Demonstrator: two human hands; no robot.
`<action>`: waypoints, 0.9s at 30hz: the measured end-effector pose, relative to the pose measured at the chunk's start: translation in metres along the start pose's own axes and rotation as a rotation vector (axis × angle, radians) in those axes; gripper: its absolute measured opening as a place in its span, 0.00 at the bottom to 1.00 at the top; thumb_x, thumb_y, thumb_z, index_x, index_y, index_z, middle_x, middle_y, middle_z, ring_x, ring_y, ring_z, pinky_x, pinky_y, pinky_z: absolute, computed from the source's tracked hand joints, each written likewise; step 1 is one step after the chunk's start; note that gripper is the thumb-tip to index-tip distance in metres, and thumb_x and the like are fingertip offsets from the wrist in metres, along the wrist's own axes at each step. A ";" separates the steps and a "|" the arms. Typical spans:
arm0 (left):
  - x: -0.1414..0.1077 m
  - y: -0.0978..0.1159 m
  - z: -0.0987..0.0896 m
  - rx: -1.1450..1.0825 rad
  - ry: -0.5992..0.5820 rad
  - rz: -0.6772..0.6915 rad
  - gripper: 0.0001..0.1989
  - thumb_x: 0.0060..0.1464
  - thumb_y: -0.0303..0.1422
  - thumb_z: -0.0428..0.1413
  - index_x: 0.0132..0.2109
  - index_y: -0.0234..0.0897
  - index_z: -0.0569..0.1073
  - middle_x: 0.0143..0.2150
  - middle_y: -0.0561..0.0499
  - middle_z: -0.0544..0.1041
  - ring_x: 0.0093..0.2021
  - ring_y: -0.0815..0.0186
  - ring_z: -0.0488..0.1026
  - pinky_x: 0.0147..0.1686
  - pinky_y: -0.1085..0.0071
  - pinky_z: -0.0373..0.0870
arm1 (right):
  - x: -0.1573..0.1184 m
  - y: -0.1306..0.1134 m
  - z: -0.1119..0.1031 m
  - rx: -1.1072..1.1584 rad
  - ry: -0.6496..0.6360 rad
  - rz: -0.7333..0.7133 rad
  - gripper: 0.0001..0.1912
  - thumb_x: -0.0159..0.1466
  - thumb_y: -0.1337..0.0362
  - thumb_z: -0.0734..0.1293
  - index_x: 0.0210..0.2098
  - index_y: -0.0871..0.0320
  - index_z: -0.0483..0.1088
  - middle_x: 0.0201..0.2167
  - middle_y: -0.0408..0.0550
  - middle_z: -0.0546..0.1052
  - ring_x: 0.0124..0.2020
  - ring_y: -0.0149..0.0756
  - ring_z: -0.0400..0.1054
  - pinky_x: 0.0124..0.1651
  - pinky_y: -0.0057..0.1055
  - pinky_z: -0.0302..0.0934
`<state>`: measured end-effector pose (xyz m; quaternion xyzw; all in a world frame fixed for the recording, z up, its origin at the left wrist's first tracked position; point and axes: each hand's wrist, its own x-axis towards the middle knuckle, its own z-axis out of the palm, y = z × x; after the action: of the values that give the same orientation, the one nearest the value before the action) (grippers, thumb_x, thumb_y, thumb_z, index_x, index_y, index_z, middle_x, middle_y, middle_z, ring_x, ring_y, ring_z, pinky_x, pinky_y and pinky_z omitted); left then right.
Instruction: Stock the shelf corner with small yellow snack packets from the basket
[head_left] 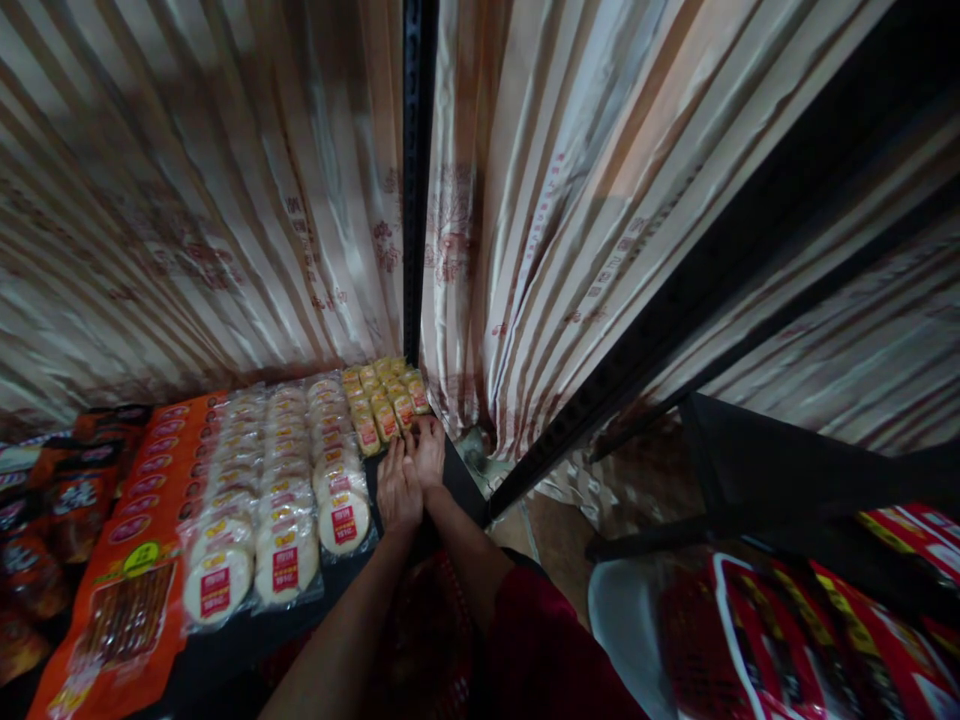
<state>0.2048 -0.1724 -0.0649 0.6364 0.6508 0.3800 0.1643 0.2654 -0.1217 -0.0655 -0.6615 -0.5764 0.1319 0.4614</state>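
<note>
Small yellow wrapped packets (385, 420) stand in tight rows at the right end of a black shelf (289, 630), by the corner post. My left hand (399, 485) lies in front of them, its fingers stretched toward the front row. Right beside it, partly overlapping, my right hand (427, 452) has its fingertips at the rightmost front packets. Both hands look open, though the fingertips are dim and whatever lies beneath the palms is hidden. Left of the packets run three rows of round white flat cakes (281, 560) in clear wrappers with red labels.
Orange snack packs (127, 560) and dark bagged goods (52, 560) fill the shelf's left side. A pleated curtain (225, 200) hangs behind the black post (412, 200). A slanting black beam (637, 350) crosses on the right, above a basket with red packages (817, 630).
</note>
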 end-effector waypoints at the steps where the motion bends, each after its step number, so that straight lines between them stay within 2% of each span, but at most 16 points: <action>1: 0.000 0.000 0.000 0.001 0.002 0.007 0.24 0.60 0.32 0.35 0.57 0.29 0.65 0.60 0.40 0.65 0.62 0.61 0.58 0.60 0.59 0.54 | 0.000 0.000 0.000 -0.003 -0.009 -0.002 0.12 0.58 0.68 0.60 0.41 0.56 0.68 0.43 0.51 0.66 0.44 0.38 0.62 0.49 0.36 0.61; 8: -0.001 0.000 0.001 -0.017 0.015 0.021 0.23 0.60 0.31 0.36 0.57 0.32 0.65 0.59 0.41 0.66 0.62 0.63 0.58 0.60 0.58 0.55 | 0.001 0.000 -0.001 -0.006 -0.031 -0.009 0.13 0.59 0.69 0.59 0.42 0.56 0.68 0.43 0.51 0.66 0.44 0.37 0.63 0.49 0.35 0.61; 13: -0.001 0.001 0.000 -0.016 0.017 0.013 0.23 0.59 0.31 0.36 0.56 0.28 0.65 0.60 0.39 0.65 0.62 0.61 0.58 0.60 0.58 0.54 | 0.000 -0.001 -0.002 0.012 -0.031 -0.004 0.13 0.59 0.68 0.59 0.41 0.58 0.69 0.43 0.52 0.67 0.44 0.38 0.63 0.50 0.36 0.61; 20: -0.003 0.003 -0.002 -0.065 0.049 -0.015 0.23 0.59 0.32 0.37 0.55 0.27 0.66 0.59 0.39 0.66 0.60 0.61 0.61 0.60 0.60 0.55 | 0.001 0.001 0.000 0.047 0.061 -0.043 0.12 0.59 0.67 0.60 0.39 0.56 0.73 0.44 0.52 0.65 0.48 0.38 0.61 0.53 0.37 0.58; 24: -0.006 0.007 -0.006 -0.109 0.074 -0.021 0.23 0.58 0.33 0.37 0.53 0.28 0.67 0.56 0.40 0.69 0.57 0.61 0.63 0.59 0.60 0.57 | 0.004 -0.004 -0.006 0.100 0.090 -0.046 0.12 0.59 0.68 0.59 0.37 0.58 0.73 0.43 0.53 0.67 0.47 0.37 0.62 0.52 0.36 0.60; 27: -0.009 0.014 -0.010 -0.143 0.094 0.000 0.21 0.57 0.31 0.38 0.52 0.31 0.69 0.54 0.41 0.71 0.56 0.61 0.65 0.58 0.59 0.58 | 0.001 -0.010 -0.016 0.115 0.062 -0.046 0.13 0.58 0.70 0.58 0.36 0.59 0.73 0.42 0.53 0.68 0.46 0.37 0.64 0.49 0.34 0.62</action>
<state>0.2085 -0.1858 -0.0508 0.6046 0.6290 0.4549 0.1784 0.2707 -0.1287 -0.0484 -0.6242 -0.5684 0.1333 0.5191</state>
